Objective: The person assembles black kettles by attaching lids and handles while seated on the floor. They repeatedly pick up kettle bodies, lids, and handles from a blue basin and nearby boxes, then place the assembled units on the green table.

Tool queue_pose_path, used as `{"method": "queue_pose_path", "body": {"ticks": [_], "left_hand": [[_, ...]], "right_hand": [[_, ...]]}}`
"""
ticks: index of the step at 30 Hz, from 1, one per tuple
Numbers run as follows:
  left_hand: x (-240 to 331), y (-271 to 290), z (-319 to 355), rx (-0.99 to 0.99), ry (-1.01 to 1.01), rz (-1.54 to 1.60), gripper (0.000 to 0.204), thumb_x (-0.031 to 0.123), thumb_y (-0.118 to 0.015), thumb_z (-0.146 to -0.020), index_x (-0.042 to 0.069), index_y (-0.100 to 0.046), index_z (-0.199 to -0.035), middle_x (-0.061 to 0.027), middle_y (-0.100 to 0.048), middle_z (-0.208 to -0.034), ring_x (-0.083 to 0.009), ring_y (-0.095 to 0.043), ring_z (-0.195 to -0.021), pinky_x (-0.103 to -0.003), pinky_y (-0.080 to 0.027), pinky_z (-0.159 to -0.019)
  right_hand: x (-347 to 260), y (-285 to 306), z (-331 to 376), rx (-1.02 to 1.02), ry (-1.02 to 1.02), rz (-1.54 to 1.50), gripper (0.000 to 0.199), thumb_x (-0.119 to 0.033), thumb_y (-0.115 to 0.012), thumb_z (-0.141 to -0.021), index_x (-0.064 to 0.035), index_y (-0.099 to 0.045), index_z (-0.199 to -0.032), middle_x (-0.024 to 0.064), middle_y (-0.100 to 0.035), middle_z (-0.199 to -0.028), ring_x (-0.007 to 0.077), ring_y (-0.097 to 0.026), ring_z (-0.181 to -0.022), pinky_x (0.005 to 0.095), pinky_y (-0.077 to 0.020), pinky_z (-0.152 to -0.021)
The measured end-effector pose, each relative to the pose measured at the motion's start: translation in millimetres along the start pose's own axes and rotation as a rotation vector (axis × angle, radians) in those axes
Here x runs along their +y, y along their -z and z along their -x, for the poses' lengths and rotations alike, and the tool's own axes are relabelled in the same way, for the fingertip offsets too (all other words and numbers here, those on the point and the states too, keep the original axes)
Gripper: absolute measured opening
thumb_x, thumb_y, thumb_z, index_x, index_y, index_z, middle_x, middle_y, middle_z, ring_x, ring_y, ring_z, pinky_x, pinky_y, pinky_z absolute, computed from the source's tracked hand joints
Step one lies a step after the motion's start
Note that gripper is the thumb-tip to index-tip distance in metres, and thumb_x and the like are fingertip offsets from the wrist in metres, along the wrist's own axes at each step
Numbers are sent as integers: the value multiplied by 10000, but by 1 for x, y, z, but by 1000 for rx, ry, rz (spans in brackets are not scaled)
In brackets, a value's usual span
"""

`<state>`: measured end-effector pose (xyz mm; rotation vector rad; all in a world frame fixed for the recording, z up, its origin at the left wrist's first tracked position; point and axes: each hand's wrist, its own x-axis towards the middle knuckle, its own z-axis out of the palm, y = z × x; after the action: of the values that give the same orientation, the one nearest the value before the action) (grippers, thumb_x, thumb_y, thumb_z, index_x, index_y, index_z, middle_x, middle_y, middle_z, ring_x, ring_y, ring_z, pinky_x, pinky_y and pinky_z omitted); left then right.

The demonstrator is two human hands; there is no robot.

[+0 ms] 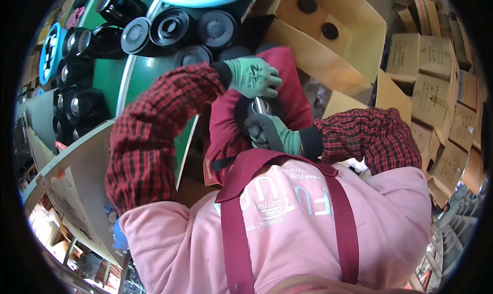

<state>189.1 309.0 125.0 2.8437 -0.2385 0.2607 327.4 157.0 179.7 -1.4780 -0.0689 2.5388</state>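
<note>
My left hand point(253, 78), in a green work glove, is closed with its fingers curled over the top of a dark round part point(240, 113) at my lap. What those fingers hold is hidden. Just below it my right hand point(275, 135), in a green glove with dark palm and fingers, wraps round the lower end of a shiny metal rod point(261, 105). The rod's upper end meets the dark part close under my left hand. The dark part lies against my maroon apron point(290, 81), between my legs.
Several black round housings point(172, 28) crowd the green worktop point(149, 76) at left. A blue basin point(208, 1) stands behind them. An open cardboard box point(354, 52) with black discs inside is at far right. Stacked cartons point(431, 101) line the right side.
</note>
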Motion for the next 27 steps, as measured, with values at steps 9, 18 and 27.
{"method": "queue_pose_path", "body": {"ticks": [9, 18, 27], "left_hand": [[37, 6, 22, 762, 908, 26, 837, 92, -801, -690, 71, -473, -1459, -162, -577, -1354, -381, -550, -1244, -484, -447, -1062], [162, -55, 8, 799, 1068, 543, 1024, 323, -981, -578, 115, -484, -1449, -249, -303, -1593, -458, -379, -1443, -483, -377, -1180], [256, -54, 54, 1757, 1461, 273, 705, 275, -880, -789, 139, -499, -1367, -115, -508, -1391, -323, -508, -1282, -477, -442, -1082]], "right_hand": [[-111, 68, 34, 11, 575, 1289, 365, -480, -671, -902, -122, -732, -872, 57, -716, -739, 171, -688, -632, 333, -534, -588], [-170, -34, -114, 231, 1183, 1946, 471, -538, -617, -897, -99, -701, -1045, 208, -716, -914, 380, -708, -875, 463, -545, -810], [-151, -61, -102, 267, 1298, 1905, 570, -542, -613, -893, -72, -676, -1209, 169, -701, -1122, 349, -695, -1015, 441, -524, -921]]}}
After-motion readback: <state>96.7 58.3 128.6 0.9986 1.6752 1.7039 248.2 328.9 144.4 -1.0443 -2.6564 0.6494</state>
